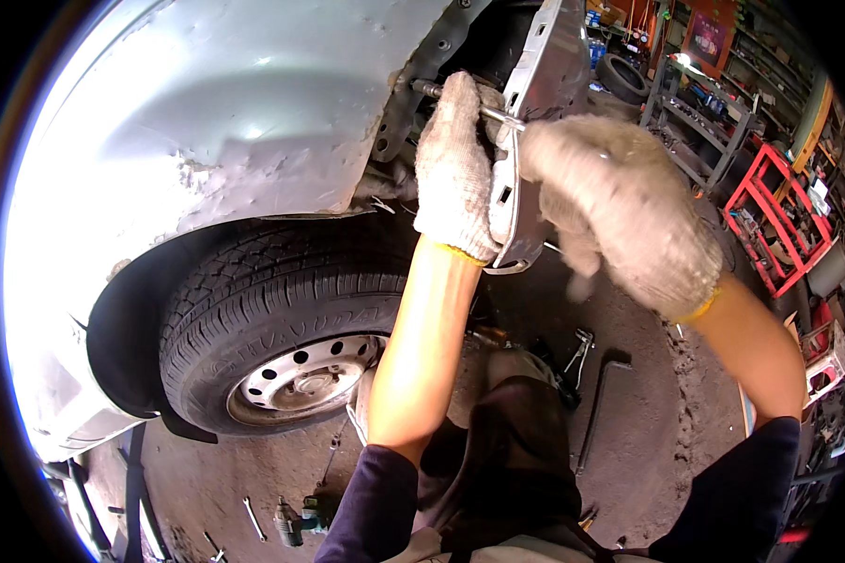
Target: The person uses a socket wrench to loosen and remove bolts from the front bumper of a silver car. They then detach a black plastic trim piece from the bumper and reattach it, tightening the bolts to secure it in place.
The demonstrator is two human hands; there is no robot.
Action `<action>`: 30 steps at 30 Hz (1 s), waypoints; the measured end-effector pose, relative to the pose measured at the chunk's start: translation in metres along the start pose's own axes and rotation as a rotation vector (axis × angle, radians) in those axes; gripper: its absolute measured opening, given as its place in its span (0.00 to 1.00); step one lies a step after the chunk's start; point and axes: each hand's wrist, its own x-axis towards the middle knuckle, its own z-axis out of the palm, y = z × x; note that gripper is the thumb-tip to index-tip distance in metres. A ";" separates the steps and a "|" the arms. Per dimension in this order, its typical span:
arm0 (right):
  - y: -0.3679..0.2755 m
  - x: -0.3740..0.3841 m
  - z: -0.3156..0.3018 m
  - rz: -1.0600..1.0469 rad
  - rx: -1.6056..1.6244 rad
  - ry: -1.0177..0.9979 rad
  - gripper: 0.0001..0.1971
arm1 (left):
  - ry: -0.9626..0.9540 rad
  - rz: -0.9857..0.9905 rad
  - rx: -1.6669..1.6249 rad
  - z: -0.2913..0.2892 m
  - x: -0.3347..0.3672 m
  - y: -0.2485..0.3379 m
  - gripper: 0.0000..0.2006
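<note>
My left hand (455, 169), in a whitish knit glove, is closed around a metal socket wrench shaft (502, 117). The shaft's dark socket end (427, 87) points at the edge of the silver fender (282, 113). Just to the right, my right hand (620, 202), in a matching glove and smeared by motion, is curled at the shaft's other end; its grip is partly hidden. A silver slotted metal panel (530, 94) stands upright between the two hands, and my left hand rests against it.
Below the fender is a wheel with a black tire (282, 300). Scattered over the dirty floor are a long bent bar (599, 413), a ratchet (582, 352), a wrench (254, 519) and a power tool (296, 521). At right stand a red metal frame (779, 220) and a cluttered rack (699, 122).
</note>
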 end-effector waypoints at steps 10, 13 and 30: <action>0.015 0.003 0.011 -0.006 0.355 0.046 0.16 | -0.043 0.018 0.021 -0.006 0.005 0.003 0.16; 0.010 0.004 0.014 -0.076 0.325 0.034 0.17 | -0.052 0.005 0.005 -0.003 0.004 0.006 0.16; 0.016 -0.007 0.017 -0.588 -0.526 0.270 0.20 | -0.056 0.053 0.019 -0.014 0.015 0.004 0.17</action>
